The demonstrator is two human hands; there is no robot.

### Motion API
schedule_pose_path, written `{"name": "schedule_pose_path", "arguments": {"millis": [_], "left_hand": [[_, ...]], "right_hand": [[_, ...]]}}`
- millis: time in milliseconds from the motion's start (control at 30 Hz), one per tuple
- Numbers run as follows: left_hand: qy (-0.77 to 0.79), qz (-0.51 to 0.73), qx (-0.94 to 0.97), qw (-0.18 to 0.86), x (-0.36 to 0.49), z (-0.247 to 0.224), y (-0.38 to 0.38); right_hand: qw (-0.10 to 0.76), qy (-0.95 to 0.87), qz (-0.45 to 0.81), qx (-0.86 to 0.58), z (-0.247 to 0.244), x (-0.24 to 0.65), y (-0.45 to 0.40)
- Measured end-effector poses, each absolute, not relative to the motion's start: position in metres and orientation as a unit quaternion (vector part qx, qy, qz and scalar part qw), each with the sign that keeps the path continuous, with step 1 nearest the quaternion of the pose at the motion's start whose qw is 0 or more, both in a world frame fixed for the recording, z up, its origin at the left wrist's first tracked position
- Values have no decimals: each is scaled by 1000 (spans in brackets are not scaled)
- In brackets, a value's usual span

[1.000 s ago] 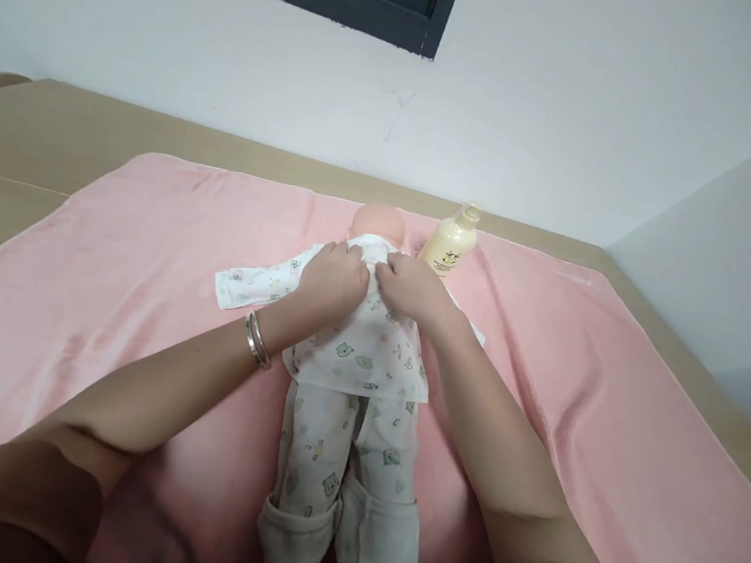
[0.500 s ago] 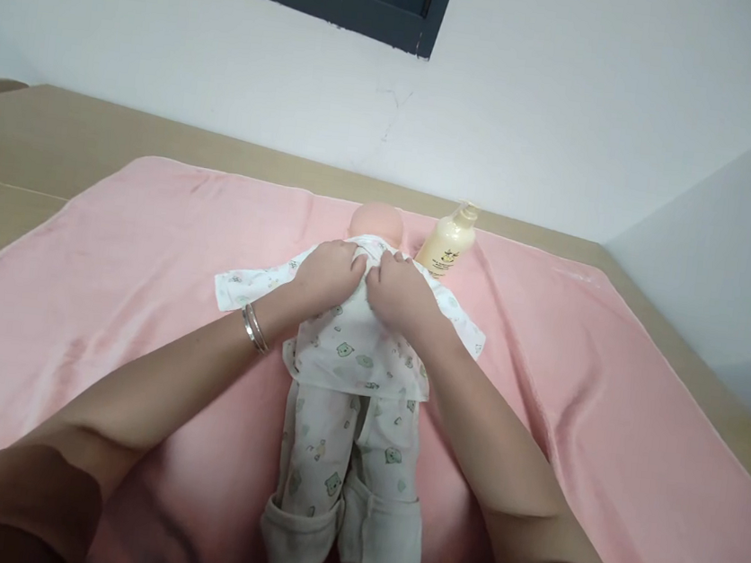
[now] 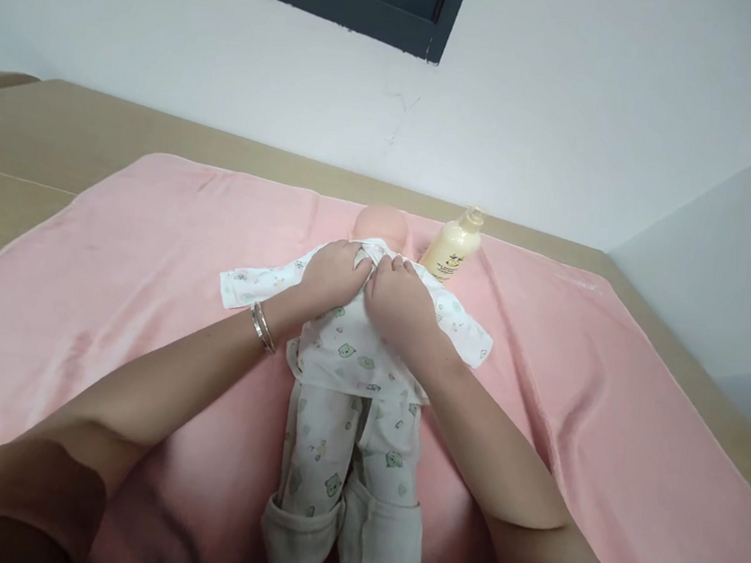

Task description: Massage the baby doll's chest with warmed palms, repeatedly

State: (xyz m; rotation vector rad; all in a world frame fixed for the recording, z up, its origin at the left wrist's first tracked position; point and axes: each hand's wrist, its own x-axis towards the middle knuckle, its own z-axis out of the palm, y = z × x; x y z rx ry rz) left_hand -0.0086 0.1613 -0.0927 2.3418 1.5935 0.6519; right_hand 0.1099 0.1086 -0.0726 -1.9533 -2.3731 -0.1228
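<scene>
A baby doll (image 3: pixel 380 222) lies stretched out on a pink blanket (image 3: pixel 167 258), its head away from me and its feet nearest. It wears a white baby shirt (image 3: pixel 357 352) printed with small animals, and matching trousers (image 3: pixel 322 447) with turned-up cuffs. At the shirt's neckline, my left hand (image 3: pixel 332 275) pinches the cloth on the left, fingertips partly hidden. My right hand (image 3: pixel 401 301) is closed on the same neckline just to the right, its curled fingers close to my left thumb. Both shirt sleeves spread out sideways. The doll's face is hidden.
A pale yellow pump bottle (image 3: pixel 453 245) stands on the blanket just right of the doll's head. Beneath the blanket is a wooden table (image 3: pixel 61 124), bordered by a white wall (image 3: pixel 537 110) with a dark window frame (image 3: pixel 406 14). Folds run through the blanket at right.
Both hands stay at the shirt's neckline, with the right fingers shifted slightly over the collar. The whole view has shifted a little; doll and bottle keep their places.
</scene>
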Motion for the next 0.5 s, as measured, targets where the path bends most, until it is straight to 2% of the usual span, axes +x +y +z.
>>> {"name": "schedule_pose_path", "arguments": {"millis": [233,500], "left_hand": [[540,257,796,90,-5,-105,160],[538,256,798,89,-5,-104,161]], "right_hand": [[106,-715,79,-686,-71,126,128],[100,-714,66,-689,-75,125,130]]}}
